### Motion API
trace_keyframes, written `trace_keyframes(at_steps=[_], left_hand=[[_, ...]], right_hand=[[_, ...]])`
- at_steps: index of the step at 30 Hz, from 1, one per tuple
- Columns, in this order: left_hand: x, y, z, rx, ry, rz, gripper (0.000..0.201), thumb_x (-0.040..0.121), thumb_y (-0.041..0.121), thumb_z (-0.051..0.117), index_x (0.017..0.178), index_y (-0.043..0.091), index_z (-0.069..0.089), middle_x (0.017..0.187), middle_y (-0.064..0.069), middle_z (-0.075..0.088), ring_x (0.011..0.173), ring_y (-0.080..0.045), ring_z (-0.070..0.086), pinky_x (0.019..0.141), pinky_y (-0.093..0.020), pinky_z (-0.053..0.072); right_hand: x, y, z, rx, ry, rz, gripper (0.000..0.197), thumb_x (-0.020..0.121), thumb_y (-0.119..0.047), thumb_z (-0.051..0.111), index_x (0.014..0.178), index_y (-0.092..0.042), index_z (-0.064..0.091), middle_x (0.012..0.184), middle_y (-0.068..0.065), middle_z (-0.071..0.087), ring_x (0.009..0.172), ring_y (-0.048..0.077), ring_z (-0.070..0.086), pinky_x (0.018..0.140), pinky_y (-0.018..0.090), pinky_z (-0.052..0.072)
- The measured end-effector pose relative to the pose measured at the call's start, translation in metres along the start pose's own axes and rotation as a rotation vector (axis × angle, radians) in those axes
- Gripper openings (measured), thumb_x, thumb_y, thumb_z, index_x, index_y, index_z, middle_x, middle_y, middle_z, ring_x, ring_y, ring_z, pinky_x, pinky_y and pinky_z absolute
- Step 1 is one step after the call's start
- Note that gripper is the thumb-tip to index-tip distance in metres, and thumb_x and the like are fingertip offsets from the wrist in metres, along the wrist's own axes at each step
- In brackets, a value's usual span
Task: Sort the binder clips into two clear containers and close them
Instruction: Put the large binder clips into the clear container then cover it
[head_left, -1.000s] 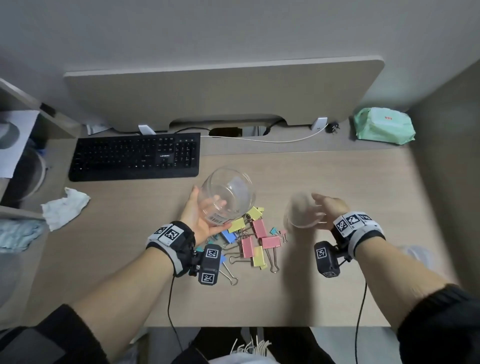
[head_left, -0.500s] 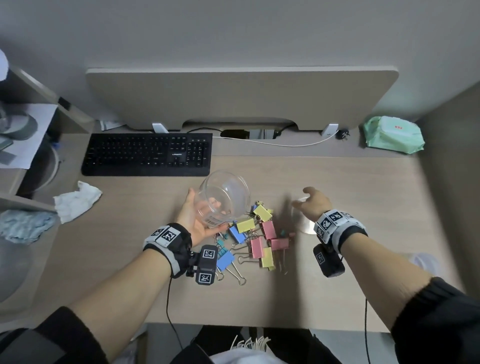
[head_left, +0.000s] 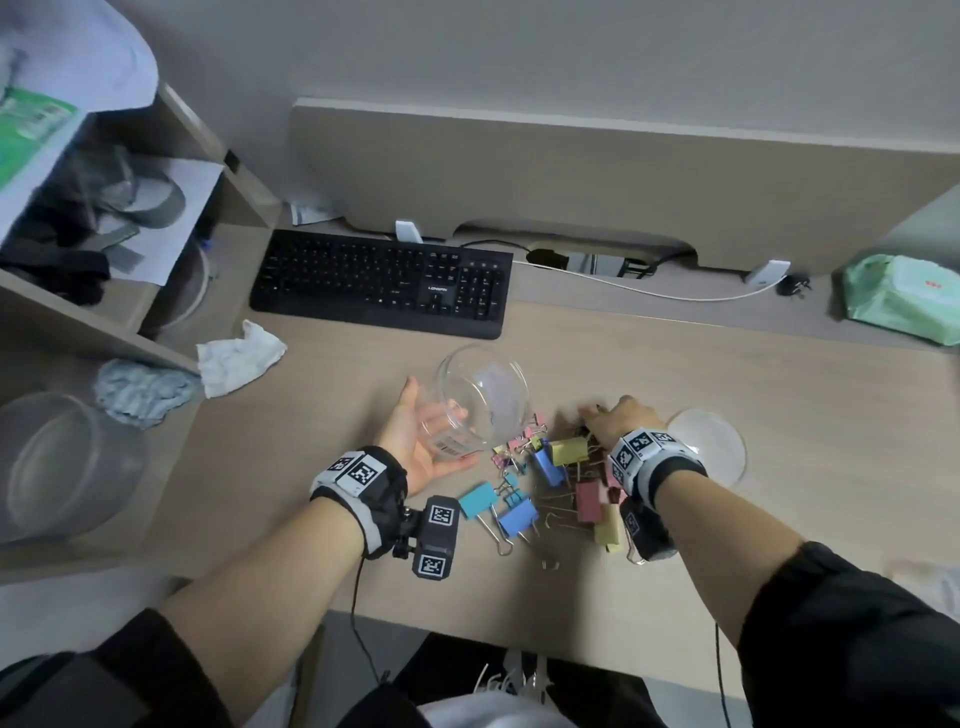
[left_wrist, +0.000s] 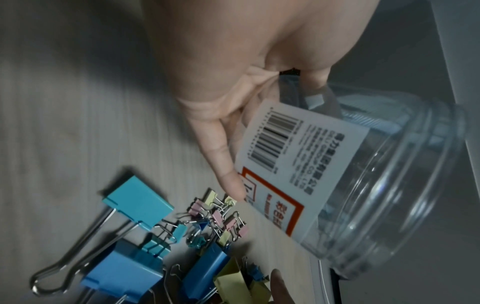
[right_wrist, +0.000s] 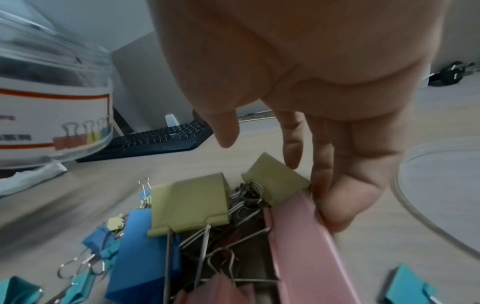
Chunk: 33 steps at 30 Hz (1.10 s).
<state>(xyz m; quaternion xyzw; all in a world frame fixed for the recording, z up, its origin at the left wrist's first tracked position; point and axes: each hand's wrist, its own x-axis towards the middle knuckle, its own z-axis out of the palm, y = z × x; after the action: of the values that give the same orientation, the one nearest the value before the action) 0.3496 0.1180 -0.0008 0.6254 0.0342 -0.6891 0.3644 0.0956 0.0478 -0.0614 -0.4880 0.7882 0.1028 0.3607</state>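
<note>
My left hand (head_left: 415, 441) grips a clear jar (head_left: 480, 397) with a barcode label, tilted on its side with the mouth facing the clips; the thumb lies along the label (left_wrist: 298, 156). A pile of coloured binder clips (head_left: 545, 483), large and small, lies on the desk just right of the jar. My right hand (head_left: 618, 421) hovers over the pile's far edge, fingers hanging down loosely and holding nothing. Its fingertips (right_wrist: 335, 211) are beside a large pink clip (right_wrist: 298, 236) and yellow clips (right_wrist: 192, 201). The jar's clear lid (head_left: 706, 447) lies flat on the desk right of that hand.
A black keyboard (head_left: 379, 280) sits behind the jar, with a crumpled tissue (head_left: 239, 358) to its left. A second clear container (head_left: 57, 467) stands on the low shelf at far left. A green wipes pack (head_left: 904, 296) lies at the back right.
My right hand set the clear lid down on the desk and moved left over the clip pile. The left hand kept the tilted jar.
</note>
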Motion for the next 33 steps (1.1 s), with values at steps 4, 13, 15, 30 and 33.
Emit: trace_keyframes(at_steps=[4, 13, 15, 30, 33], left_hand=[[0.004, 0.001, -0.013, -0.001, 0.007, -0.011, 0.072, 0.098, 0.072, 0.04, 0.114, 0.009, 0.071, 0.122, -0.016, 0.072, 0.111, -0.04, 0.068, 0.079, -0.055, 0.059], [0.016, 0.004, -0.019, -0.002, 0.013, -0.019, 0.071, 0.098, 0.071, 0.043, 0.117, 0.009, 0.071, 0.125, -0.018, 0.07, 0.11, -0.041, 0.068, 0.085, -0.059, 0.059], [0.017, 0.006, -0.017, 0.004, 0.001, -0.02, 0.071, 0.098, 0.071, 0.042, 0.119, 0.009, 0.07, 0.125, -0.018, 0.07, 0.11, -0.041, 0.068, 0.086, -0.059, 0.058], [0.022, 0.0, -0.001, 0.003, -0.039, -0.026, 0.071, 0.097, 0.072, 0.043, 0.125, 0.011, 0.067, 0.127, -0.016, 0.07, 0.116, -0.042, 0.066, 0.078, -0.056, 0.06], [0.022, -0.003, -0.002, -0.001, -0.029, -0.024, 0.072, 0.097, 0.072, 0.043, 0.127, 0.012, 0.067, 0.129, -0.016, 0.069, 0.118, -0.042, 0.065, 0.079, -0.056, 0.06]], right_hand=[[0.001, -0.007, 0.009, -0.01, 0.02, 0.015, 0.042, 0.092, -0.042, 0.055, 0.112, -0.005, 0.059, 0.09, 0.011, 0.059, 0.079, 0.029, 0.058, 0.064, 0.031, 0.046], [0.003, -0.003, 0.004, 0.079, 0.067, 0.013, 0.031, 0.087, -0.034, 0.061, 0.099, -0.006, 0.055, 0.089, 0.012, 0.057, 0.074, 0.027, 0.056, 0.059, 0.029, 0.044], [0.0, 0.0, 0.001, 0.107, 0.129, -0.003, 0.039, 0.084, -0.038, 0.062, 0.103, -0.005, 0.053, 0.092, 0.014, 0.058, 0.079, 0.031, 0.058, 0.066, 0.033, 0.049], [-0.021, 0.004, -0.02, 0.006, 0.124, -0.252, 0.03, 0.094, -0.03, 0.033, 0.088, -0.009, 0.052, 0.1, 0.023, 0.063, 0.085, 0.032, 0.048, 0.076, 0.037, 0.036], [-0.02, 0.007, -0.011, -0.069, -0.02, -0.217, 0.037, 0.093, -0.041, 0.038, 0.102, -0.01, 0.055, 0.107, 0.018, 0.061, 0.094, 0.032, 0.055, 0.078, 0.035, 0.043]])
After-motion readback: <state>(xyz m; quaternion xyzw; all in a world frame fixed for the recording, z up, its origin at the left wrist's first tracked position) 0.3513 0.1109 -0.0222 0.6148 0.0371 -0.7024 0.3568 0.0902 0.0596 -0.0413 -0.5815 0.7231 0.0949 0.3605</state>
